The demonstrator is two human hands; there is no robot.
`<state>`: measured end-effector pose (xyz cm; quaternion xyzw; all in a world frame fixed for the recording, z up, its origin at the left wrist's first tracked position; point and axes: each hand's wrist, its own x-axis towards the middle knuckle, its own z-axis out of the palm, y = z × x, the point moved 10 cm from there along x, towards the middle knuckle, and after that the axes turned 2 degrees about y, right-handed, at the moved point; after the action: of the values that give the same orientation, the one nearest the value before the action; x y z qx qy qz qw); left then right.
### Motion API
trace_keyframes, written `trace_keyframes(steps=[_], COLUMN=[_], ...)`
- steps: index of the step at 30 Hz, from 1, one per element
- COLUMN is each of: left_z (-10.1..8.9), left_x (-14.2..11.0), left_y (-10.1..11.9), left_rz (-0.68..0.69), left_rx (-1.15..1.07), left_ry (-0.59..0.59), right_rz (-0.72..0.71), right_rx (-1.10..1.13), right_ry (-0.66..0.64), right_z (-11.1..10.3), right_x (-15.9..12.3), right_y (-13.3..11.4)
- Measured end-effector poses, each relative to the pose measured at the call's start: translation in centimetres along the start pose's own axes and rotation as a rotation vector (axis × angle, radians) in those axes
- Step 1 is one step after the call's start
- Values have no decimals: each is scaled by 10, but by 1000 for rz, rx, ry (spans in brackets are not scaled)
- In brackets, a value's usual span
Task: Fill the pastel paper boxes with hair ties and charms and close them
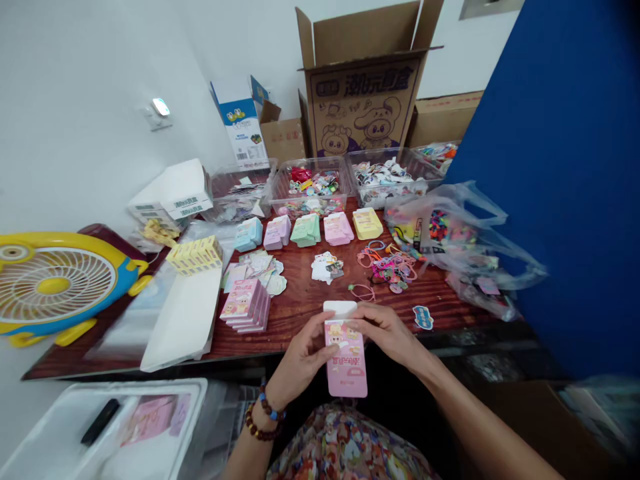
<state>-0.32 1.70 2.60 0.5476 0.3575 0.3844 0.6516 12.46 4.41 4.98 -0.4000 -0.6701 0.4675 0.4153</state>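
Note:
Just in front of the table edge, I hold a pink card box [347,373] printed with cartoon figures, its white top flap [340,307] raised. My left hand [306,353] grips the box's left side, thumb across the front. My right hand [387,333] pinches it near the top right, by the flap. Left of my hands stands a stack of pink boxes [244,303]. Beyond lie a small pile of cards [327,267], a single hair tie [361,292] and a heap of coloured hair ties [390,267]. A blue sticker [423,318] lies to the right.
Flat boxes in several colours, such as the green stack [306,230], form a row. Behind them are clear trays [313,200] and a large carton [360,100]. At left stand a yellow fan [55,287] and a white tray [180,327]; a plastic bag [465,227] lies right.

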Motion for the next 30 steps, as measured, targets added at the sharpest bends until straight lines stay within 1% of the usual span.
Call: trace_keyframes(steps=[2,5,8,10,12,15,19,21,23,25,30], left_z=[3,9,13,13,14,14,13,13,12,11,5], left_x=[0,1,3,2,1,0,-1,-1,-1,-1,0], left_y=[1,5,7,7,7,8,5,4,2,0,-5], left_rz=[-16,-12,5,15,29,41,5,-6,-11,-14,-11], left_rx=[-5,-32,-41,-45,-46,-27,-32,-34,-29,-21,24], left_ry=[-48,-93,-76,-46,-30,-19,-27,-33,-35,-36,-8], right_rz=[-38,-35,-20,-29,-6,71,154,197,212,182,36], right_rx=[-47,-82,-69,-61,-54,-13,71,107,96,14,-218], right_ry=[-14,31,73,65,53,0,-151,-184,-191,-189,-158], right_z=[1,-4,-10,-14,-17,-17,-6,-3,-3,-5,-7], right_x=[0,-4,-7,-6,-3,4,7,6,5,5,8], right_y=[-5,-4,-5,-10,-13,-11,-6,-2,1,0,-15])
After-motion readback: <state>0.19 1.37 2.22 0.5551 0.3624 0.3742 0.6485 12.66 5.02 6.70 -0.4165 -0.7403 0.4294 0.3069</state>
